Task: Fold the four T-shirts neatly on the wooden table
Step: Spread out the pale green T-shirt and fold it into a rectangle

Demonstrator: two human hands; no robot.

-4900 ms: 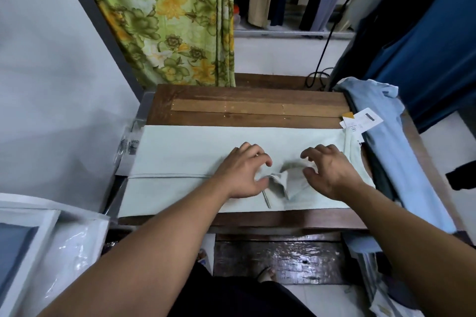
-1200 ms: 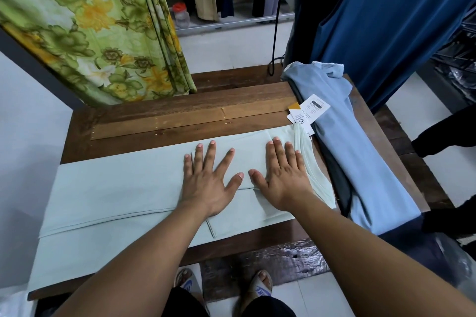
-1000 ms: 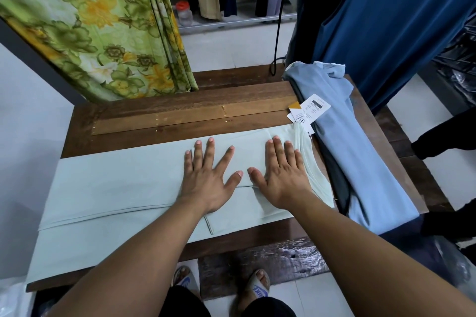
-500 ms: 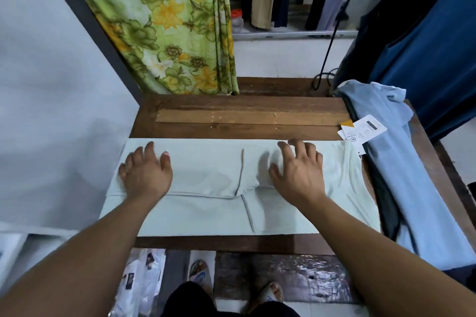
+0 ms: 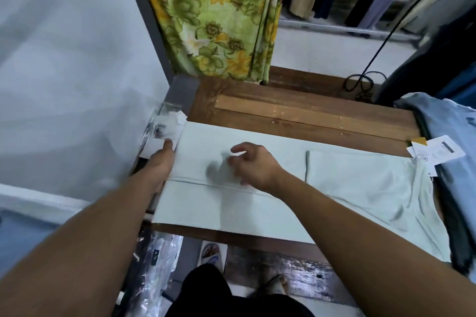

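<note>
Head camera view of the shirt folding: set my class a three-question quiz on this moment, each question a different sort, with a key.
1. True or false: the pale green T-shirt lies on the wooden table with its neckline toward the person's right.
2. What lies past the paper tags at the table's right end? A) a light blue shirt B) a striped towel C) a cardboard box
3. Fill in: the ___ hand is at the T-shirt's hem end, by the table's left edge.
Key: 1 true; 2 A; 3 left. The left hand is at the hem end; the right hand is further in, over the shirt.
</note>
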